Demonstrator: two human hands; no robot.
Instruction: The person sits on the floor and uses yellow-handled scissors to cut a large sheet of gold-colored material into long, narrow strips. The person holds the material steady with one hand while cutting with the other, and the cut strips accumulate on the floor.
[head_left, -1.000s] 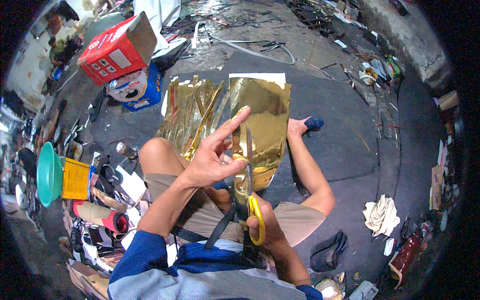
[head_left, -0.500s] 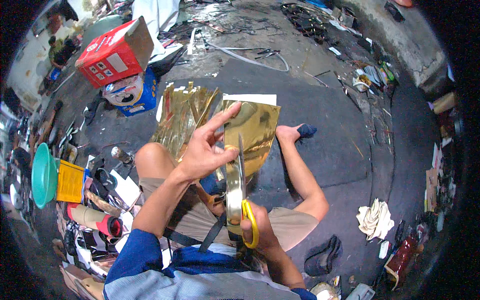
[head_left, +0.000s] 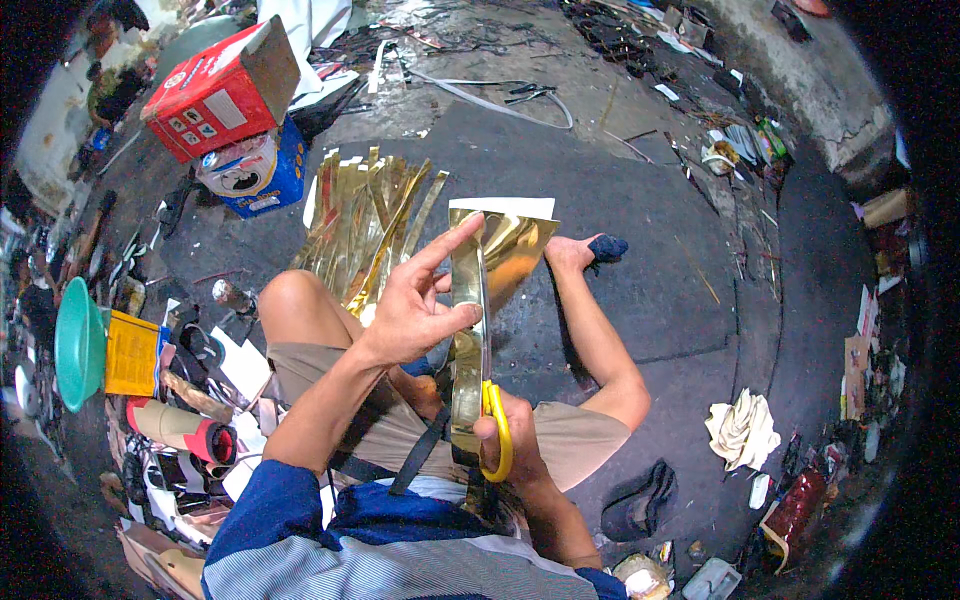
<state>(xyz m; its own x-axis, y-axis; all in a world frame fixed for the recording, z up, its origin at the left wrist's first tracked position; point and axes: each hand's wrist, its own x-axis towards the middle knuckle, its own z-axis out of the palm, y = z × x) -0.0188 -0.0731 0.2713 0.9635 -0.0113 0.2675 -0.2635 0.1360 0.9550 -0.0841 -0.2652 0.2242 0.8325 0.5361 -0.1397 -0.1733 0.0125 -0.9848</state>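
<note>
Gold foil fills the middle of my view: a shiny gold sheet (head_left: pixel 505 250) with a white back edge, held up over my lap. My left hand (head_left: pixel 420 310) grasps its near left part, the thumb pressed against a long gold strip (head_left: pixel 465 350) that hangs down toward my body, the forefinger stretched out across the sheet's top edge and the other fingers (head_left: pixel 425 285) loosely spread. My right hand (head_left: pixel 505 440) sits just below and nearer to me, clenched around the yellow handles of a pair of scissors (head_left: pixel 488 400); the blades run up and away from those fingers, along the right edge of the strip into the sheet. I cannot tell how far apart the blades stand.

Beyond my left fingers, on the dark floor (head_left: pixel 640 200), lies a fan of gold strips already cut (head_left: pixel 365 225). Further out to the left of them a red cardboard box (head_left: pixel 215 90) rests tilted on a blue and white box (head_left: pixel 250 170). Well to the left of my left hand a green basin (head_left: pixel 78 345) stands beside a yellow packet (head_left: pixel 132 352). Well to the right of my right hand, a crumpled pale rag (head_left: pixel 742 430) lies on the floor, and a dark sandal (head_left: pixel 640 500) sits nearer to me.
</note>
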